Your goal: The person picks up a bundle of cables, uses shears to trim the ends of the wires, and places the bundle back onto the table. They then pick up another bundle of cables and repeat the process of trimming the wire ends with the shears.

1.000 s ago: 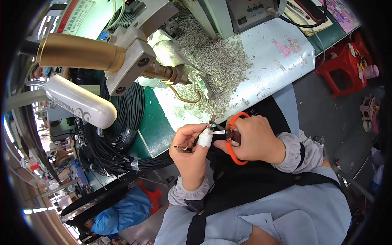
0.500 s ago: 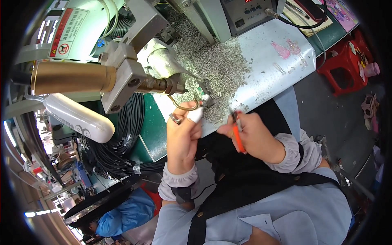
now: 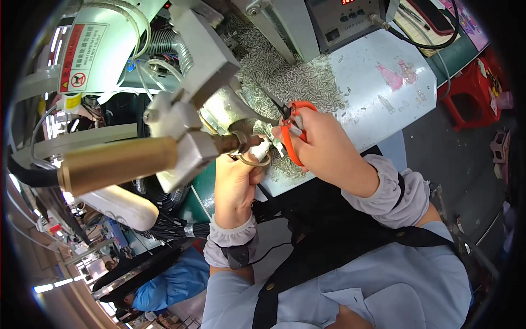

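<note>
My left hand [image 3: 234, 183] is closed under the tip of the brass-coloured soldering head [image 3: 123, 164], with a white cover on one finger. Its fingers pinch a small part [image 3: 281, 149] with green and white on it, partly hidden by the hands and tool. My right hand [image 3: 323, 140] grips orange-handled cutters [image 3: 290, 145] right beside that part. Their dark, pointed jaws aim up and left, over a pile of small metal pins [image 3: 304, 85]. A curved metal tube [image 3: 258, 161] passes in front of my left fingertips.
A control box [image 3: 342, 22] with a red display stands behind the pale work tray [image 3: 378, 118]. Bundled black cables [image 3: 170, 222] lie at the left. A red stool [image 3: 471, 98] stands on the floor at the right. A person in blue [image 3: 167, 288] is at the lower left.
My right hand has moved up and left with the cutters, right up to my left hand. The cutters have turned, their jaws now over the pins. The view has shifted slightly.
</note>
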Tool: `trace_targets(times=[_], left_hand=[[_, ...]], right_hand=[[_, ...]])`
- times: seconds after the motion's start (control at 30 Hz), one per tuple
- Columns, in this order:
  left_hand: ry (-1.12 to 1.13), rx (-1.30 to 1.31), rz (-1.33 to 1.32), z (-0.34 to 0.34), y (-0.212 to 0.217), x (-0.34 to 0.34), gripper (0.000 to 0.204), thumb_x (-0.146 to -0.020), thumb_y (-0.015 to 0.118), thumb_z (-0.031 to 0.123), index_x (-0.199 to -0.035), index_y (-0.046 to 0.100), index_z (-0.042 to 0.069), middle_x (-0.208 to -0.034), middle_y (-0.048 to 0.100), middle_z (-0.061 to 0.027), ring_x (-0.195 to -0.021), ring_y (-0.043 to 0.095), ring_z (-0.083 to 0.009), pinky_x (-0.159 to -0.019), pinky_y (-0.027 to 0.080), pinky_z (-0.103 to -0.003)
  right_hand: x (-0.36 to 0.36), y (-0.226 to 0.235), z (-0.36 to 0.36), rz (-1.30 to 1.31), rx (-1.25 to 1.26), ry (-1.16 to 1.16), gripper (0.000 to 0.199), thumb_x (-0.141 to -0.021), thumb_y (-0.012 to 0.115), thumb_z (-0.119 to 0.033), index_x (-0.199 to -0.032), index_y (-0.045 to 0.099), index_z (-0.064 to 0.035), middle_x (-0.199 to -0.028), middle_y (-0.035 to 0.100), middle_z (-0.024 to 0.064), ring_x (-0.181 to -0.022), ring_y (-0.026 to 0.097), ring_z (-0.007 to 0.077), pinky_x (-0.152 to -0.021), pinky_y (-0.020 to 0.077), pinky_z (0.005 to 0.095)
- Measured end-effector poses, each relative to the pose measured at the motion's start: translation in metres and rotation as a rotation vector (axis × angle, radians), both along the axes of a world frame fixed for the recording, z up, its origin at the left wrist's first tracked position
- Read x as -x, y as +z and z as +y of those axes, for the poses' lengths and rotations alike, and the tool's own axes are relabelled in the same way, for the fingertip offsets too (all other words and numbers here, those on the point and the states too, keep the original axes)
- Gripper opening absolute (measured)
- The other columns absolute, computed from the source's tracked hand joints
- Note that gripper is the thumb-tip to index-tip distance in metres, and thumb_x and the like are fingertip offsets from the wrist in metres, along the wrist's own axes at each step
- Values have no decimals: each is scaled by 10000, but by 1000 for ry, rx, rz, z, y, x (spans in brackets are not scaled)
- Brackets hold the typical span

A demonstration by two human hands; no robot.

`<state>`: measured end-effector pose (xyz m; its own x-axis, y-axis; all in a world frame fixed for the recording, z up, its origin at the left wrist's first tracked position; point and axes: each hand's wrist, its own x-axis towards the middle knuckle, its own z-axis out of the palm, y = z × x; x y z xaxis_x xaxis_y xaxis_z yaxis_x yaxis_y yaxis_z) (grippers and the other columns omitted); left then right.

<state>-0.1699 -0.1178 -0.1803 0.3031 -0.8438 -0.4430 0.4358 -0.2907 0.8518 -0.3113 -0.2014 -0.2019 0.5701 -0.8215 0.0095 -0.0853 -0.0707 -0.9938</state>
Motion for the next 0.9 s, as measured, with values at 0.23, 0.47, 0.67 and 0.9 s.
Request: trace_targets(times=[0.23,0.47,0.67,0.9], left_hand=[[36,4,-69,4,-3,1,241,-747,656,137,-908,543,-1,-667,489,9,-483,349,-37,-412,236,-173],[13,3,-9,5,-5,-4,227,-741,655,122,-900,544,4,-666,499,12,-484,357,-36,-408,247,-172],[-63,-11,-43,9,5,3,108,-796,573,73,-880,534,17,-695,520,-4,-510,407,-49,-437,299,-172],[31,81,-193,28,11,39,147,-830,492,48,-971,485,6,-816,551,-70,-631,512,-120,-582,410,-214]], right_hand=[[-1,-7,0,5,108,-11,217,-813,575,-166,-729,479,11,-482,425,69,-420,428,116,-410,317,286],[-2,-4,3,-5,-40,-9,176,-815,570,-152,-783,509,9,-507,429,32,-454,371,92,-431,313,256],[4,-3,8,-58,41,-17,149,-811,566,-133,-808,515,7,-556,455,7,-472,381,72,-436,317,239],[41,6,18,69,310,-235,121,-743,606,-65,-792,513,-5,-624,502,12,-520,438,64,-462,351,235]])
